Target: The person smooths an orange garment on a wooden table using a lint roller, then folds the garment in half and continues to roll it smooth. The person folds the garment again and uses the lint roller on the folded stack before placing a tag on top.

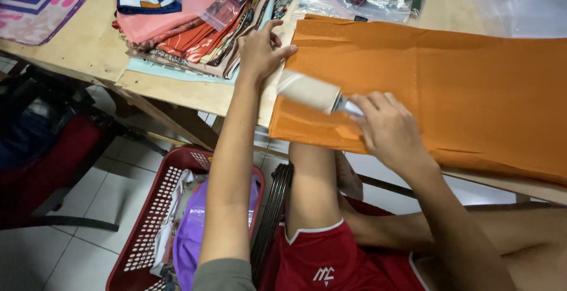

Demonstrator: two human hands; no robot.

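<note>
At the far left, below the table edge, I see a red plastic basket (155, 208) on the tiled floor with a purple bag (192, 232) stuffed into it, and above it on the wooden table (88, 43) a stack of folded patterned cloths (189, 31), some in clear bags. Moving right, my left hand (260, 49) lies at the left end of the folded orange cloth (449, 84), fingers spread fairly wide and flat, thumb out along the cloth's top edge, pinning that end down; it holds nothing. The orange cloth runs across the table from there to the right edge of the view, its near edge hanging just over the table's rim. Next comes the lint roller (310, 90), its pale drum lying on the cloth near the left end. My right hand (390, 128) is wrapped closed round its grey handle, fingers curled tight.

I judge the step in hand to be rolling the cloth's surface clean, begun at the left end. The next stroke, as I see it, calls for steady downward pressure, with the left hand keeping the cloth taut so that it does not bunch or slide off the edge.
</note>
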